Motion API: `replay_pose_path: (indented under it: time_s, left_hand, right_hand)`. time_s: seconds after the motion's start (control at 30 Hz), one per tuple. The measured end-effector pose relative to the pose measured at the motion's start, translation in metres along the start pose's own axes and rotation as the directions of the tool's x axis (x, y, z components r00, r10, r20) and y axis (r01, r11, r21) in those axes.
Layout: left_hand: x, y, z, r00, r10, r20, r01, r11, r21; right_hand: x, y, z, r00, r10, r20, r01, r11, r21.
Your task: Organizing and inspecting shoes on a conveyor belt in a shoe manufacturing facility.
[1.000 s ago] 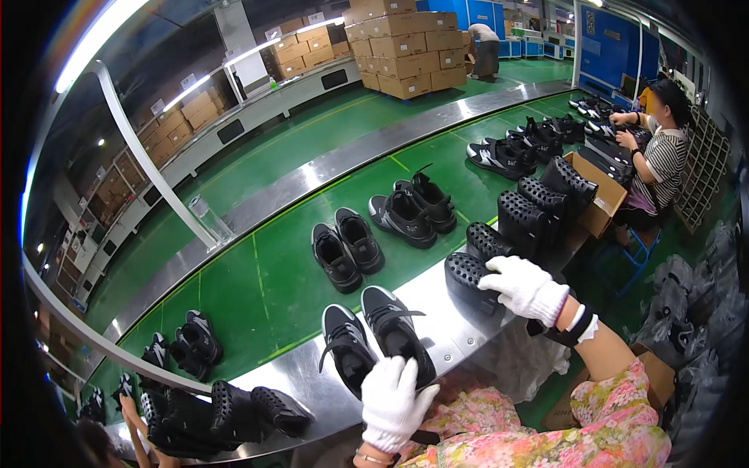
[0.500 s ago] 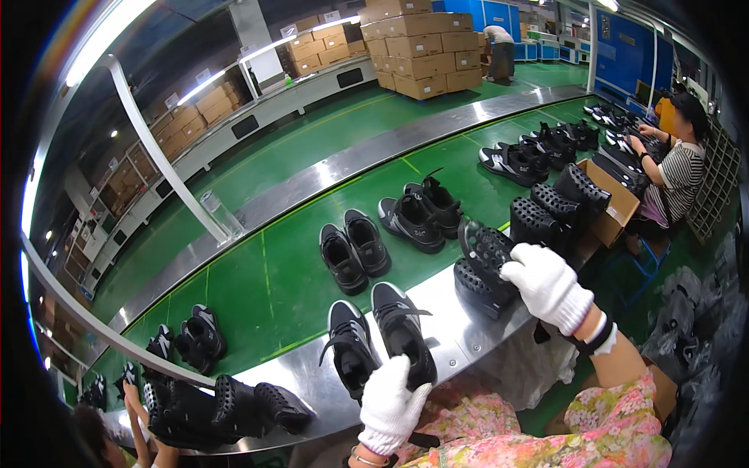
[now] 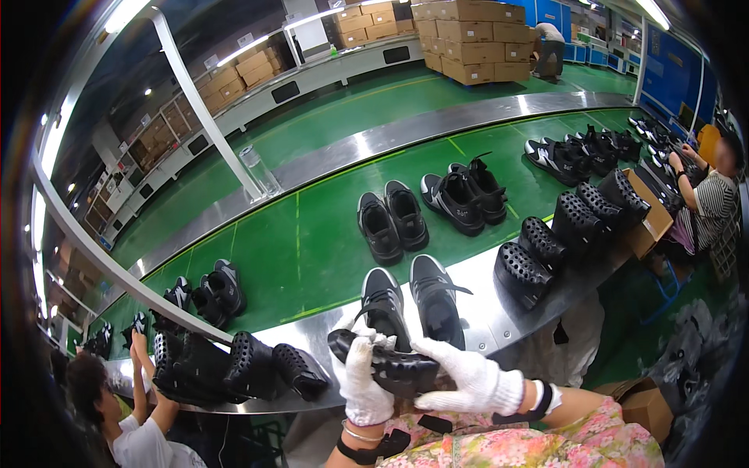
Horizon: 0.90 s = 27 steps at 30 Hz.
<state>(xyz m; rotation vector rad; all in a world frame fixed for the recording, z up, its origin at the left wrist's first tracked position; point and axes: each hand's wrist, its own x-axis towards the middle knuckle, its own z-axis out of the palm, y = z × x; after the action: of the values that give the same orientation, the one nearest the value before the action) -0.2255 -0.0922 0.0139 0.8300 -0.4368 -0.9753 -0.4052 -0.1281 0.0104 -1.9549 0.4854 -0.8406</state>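
Observation:
In front of my body, both white-gloved hands hold one glossy black clog-like piece with holes (image 3: 404, 373). My left hand (image 3: 363, 382) is closed at its left end, thumb up against it. My right hand (image 3: 472, 381) grips the right end, thumb on top and fingers underneath. Just beyond stand a left black sneaker with grey toe (image 3: 382, 300) and a matching right sneaker (image 3: 437, 300), toes away from me, on the metal ledge. The held piece and my gloves cover the left sneaker's heel.
Several perforated black pieces (image 3: 524, 273) line the ledge at right, others (image 3: 300, 370) at left. Sneaker pairs (image 3: 390, 222) stand on the green belt (image 3: 312, 257). A white post (image 3: 199, 109) and a clear bottle (image 3: 256, 168) rise at left. Co-workers (image 3: 714, 195) sit at both ends.
My right hand has come left from the row of perforated pieces, bringing one to my left hand. My left hand has left the left sneaker's heel and closed on the piece. The view has shifted.

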Motion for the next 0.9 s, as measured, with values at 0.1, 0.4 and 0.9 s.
replay_pose_path:
  time_s: [0.1,0.4,0.9]
  left_hand:
    - [-0.006,-0.008,0.012,0.999,0.037,0.005,-0.038,0.998,0.045]
    - [0.039,-0.059,0.02,0.634,0.054,0.771,-0.735,0.35,0.58]
    - [0.073,-0.037,0.045,0.772,-0.356,0.527,-0.632,-0.526,0.57]
  right_hand:
    - [-0.006,0.008,0.017,0.972,0.134,-0.192,-0.115,0.988,0.107]
    - [-0.034,-0.005,-0.058,0.726,0.259,-0.637,-0.263,0.96,0.091]
    - [-0.065,0.019,-0.061,0.876,0.049,-0.479,-0.238,0.909,-0.343]
